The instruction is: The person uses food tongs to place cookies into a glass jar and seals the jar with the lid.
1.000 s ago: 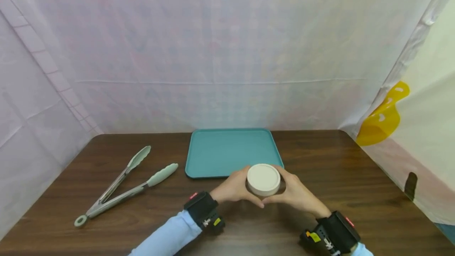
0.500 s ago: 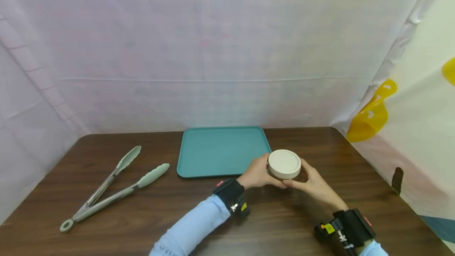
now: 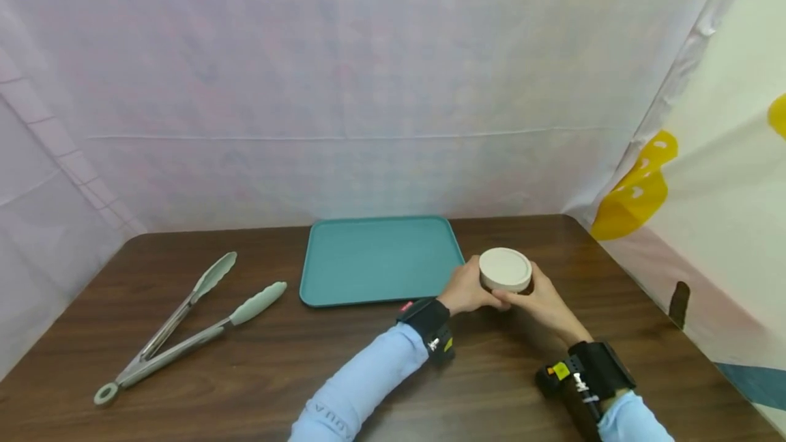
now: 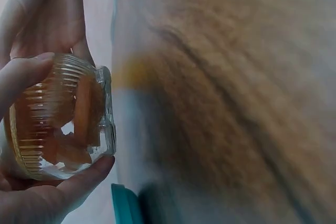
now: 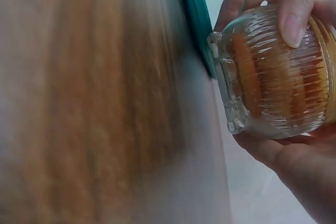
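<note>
Between my two hands is a ribbed clear glass jar (image 4: 63,124) with a round cream lid (image 3: 505,269). Orange-brown pieces show through its wall in both wrist views. My left hand (image 3: 467,290) grips the jar from the left, with fingers curled along its side. From the right my right hand (image 3: 546,304) grips it too, its thumb across the near side. Seen from the right wrist, the glass base (image 5: 231,85) faces the brown tabletop. The jar stays upright, just right of the teal tray (image 3: 381,258).
Opened metal tongs (image 3: 178,333) with pale green tips lie on the left of the dark wooden table (image 3: 264,387). Pale cloth (image 3: 344,74) hangs behind the table. A printed cloth with yellow shapes (image 3: 635,186) hangs along the right side.
Both hands have carried the jar to the right and farther from me, from the tray's front right corner to beside its right edge. The head view has turned slightly right.
</note>
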